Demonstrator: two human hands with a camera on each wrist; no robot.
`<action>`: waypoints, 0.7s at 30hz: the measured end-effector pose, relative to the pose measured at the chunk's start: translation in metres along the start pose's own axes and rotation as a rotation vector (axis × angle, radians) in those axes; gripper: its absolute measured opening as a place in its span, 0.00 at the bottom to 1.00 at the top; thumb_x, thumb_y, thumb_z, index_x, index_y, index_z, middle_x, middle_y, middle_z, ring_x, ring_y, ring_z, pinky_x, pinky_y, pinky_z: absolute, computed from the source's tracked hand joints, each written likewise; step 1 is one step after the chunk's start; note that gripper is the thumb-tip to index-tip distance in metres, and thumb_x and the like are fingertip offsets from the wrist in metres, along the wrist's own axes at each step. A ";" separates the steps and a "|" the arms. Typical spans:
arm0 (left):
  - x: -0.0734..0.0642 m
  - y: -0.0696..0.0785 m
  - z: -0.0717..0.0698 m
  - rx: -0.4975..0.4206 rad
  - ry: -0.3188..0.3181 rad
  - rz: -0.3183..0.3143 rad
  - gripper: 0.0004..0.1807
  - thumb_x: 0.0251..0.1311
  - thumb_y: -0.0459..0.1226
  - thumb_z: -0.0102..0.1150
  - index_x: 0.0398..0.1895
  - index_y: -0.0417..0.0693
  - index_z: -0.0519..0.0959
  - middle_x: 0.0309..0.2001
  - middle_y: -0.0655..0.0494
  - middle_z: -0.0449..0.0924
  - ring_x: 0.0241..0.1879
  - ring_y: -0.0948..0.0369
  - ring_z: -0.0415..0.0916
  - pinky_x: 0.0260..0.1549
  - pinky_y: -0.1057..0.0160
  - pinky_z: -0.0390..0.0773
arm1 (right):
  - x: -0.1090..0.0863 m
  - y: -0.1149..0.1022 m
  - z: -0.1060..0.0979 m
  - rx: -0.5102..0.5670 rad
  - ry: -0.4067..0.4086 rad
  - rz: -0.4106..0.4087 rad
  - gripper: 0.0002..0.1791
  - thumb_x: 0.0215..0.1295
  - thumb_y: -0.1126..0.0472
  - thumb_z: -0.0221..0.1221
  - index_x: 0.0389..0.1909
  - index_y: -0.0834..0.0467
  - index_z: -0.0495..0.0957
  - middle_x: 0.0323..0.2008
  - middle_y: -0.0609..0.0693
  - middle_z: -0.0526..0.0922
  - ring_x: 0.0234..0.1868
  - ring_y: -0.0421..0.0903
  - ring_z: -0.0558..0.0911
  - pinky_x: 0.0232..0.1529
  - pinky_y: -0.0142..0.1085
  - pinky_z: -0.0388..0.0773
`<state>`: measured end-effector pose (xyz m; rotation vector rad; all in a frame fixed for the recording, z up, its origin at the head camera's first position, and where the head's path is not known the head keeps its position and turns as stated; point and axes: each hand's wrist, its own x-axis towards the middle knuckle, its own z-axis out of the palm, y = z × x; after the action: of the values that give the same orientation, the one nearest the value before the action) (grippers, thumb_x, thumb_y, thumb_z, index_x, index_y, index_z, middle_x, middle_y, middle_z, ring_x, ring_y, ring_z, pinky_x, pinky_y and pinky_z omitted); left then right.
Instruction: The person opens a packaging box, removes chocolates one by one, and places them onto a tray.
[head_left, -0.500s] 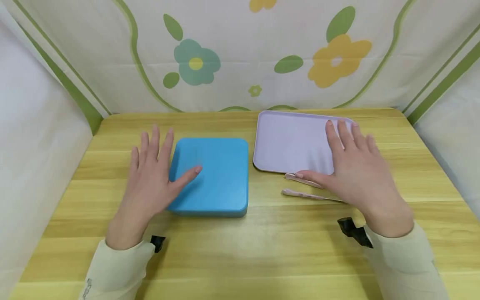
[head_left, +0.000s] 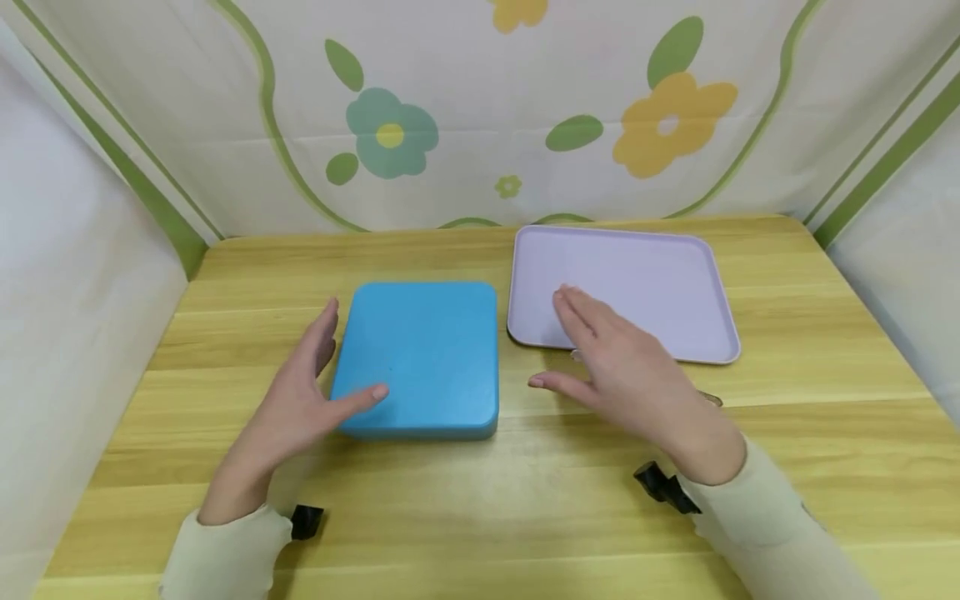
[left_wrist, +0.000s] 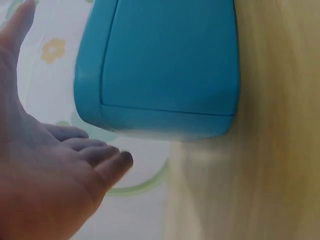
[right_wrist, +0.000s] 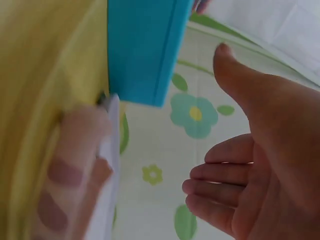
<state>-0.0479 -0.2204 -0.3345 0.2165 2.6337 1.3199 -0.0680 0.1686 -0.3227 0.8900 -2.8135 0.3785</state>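
Observation:
A flat square blue box (head_left: 420,358) lies on the wooden table, its seamed side filling much of the left wrist view. My left hand (head_left: 296,408) is beside the box's left edge, fingers extended and thumb over the lid's near left corner. To the right, my right hand (head_left: 626,375) hovers with extended fingers above the near edge of a lilac tray (head_left: 675,287). Beneath this hand lie utensils with pale pink, darker-patched handles (right_wrist: 67,172). In the head view they are mostly hidden, with a metal end (head_left: 710,399) peeking out by the wrist. Neither hand holds anything.
A white curtain (head_left: 465,100) printed with flowers and leaves hangs along the table's back edge. White fabric (head_left: 67,275) also walls off both sides. Bare wood (head_left: 480,517) shows in front of the box.
My right hand has swung left from over the tray's right part toward the box, fingers drawing together. The left hand has lowered and turned its palm toward the box's side.

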 end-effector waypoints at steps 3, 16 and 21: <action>-0.002 -0.008 0.002 -0.067 -0.052 0.030 0.69 0.62 0.45 0.79 0.90 0.63 0.32 0.90 0.53 0.33 0.88 0.41 0.38 0.80 0.29 0.52 | 0.001 -0.012 0.011 0.075 -0.002 -0.045 0.58 0.67 0.33 0.69 0.82 0.68 0.59 0.82 0.66 0.62 0.81 0.62 0.68 0.75 0.57 0.74; -0.005 -0.035 0.006 -0.146 -0.173 -0.009 0.82 0.49 0.43 0.88 0.84 0.87 0.25 0.89 0.62 0.27 0.87 0.40 0.37 0.80 0.45 0.59 | 0.007 -0.040 0.043 0.256 -0.224 0.003 0.66 0.66 0.25 0.64 0.88 0.60 0.44 0.89 0.58 0.44 0.88 0.54 0.52 0.83 0.52 0.64; -0.006 -0.042 0.003 -0.138 -0.204 0.038 0.77 0.56 0.43 0.84 0.85 0.83 0.25 0.89 0.56 0.32 0.86 0.39 0.44 0.63 0.86 0.62 | 0.008 -0.040 0.047 0.339 -0.250 0.067 0.66 0.65 0.26 0.66 0.88 0.56 0.43 0.89 0.52 0.44 0.88 0.51 0.52 0.83 0.51 0.63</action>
<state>-0.0430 -0.2443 -0.3692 0.3622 2.3712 1.4044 -0.0546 0.1193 -0.3580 0.9666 -3.0686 0.8282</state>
